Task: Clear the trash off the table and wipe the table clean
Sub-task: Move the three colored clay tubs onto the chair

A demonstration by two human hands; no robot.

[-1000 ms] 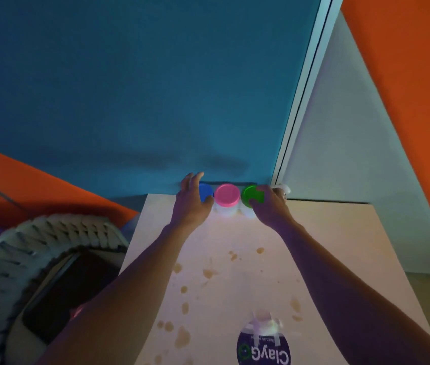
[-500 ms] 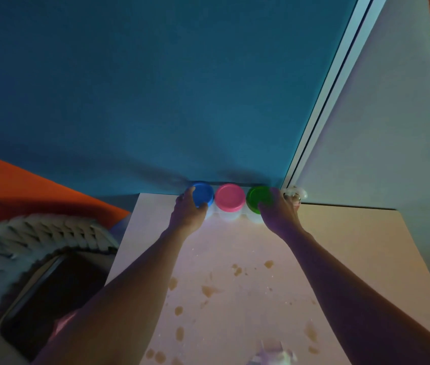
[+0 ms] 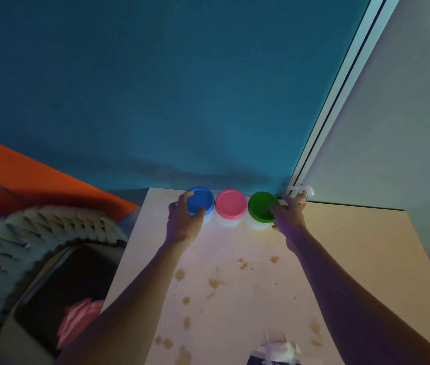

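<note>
While the left hand (image 3: 183,219) curls its fingers and thumb round the blue-lidded tub (image 3: 200,201), the right hand (image 3: 287,217) grips the green-lidded tub (image 3: 261,210), fingers over the lid. Between them stands a pink-lidded tub (image 3: 231,204), all three along the far edge of the stained table (image 3: 235,285).

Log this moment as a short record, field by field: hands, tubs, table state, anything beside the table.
left hand: fingers curled round the blue-lidded tub
right hand: fingers on the green-lidded tub
between them: pink-lidded tub, untouched
tub row: along the table's far edge, by the blue wall
table: brown stains not wiped
left of table: woven basket
</note>
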